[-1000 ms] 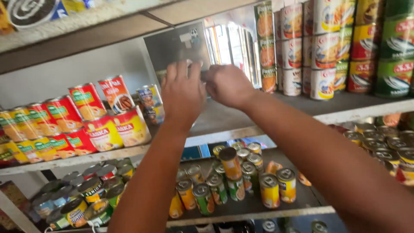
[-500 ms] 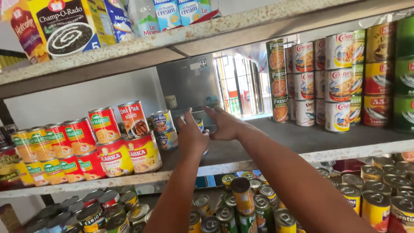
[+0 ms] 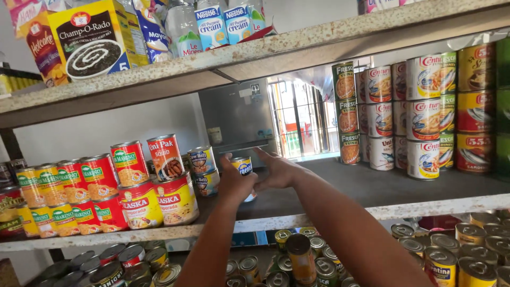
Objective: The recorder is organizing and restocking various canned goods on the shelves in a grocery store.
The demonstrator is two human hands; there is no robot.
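The left hand (image 3: 235,183) and right hand (image 3: 276,171) grip a small blue-and-yellow labelled tin can (image 3: 243,167), seemingly stacked on another, right of red cans (image 3: 175,197).

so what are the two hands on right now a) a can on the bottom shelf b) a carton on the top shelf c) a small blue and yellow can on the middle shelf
c: both the left hand and the right hand close around the small blue and yellow can above the middle shelf.
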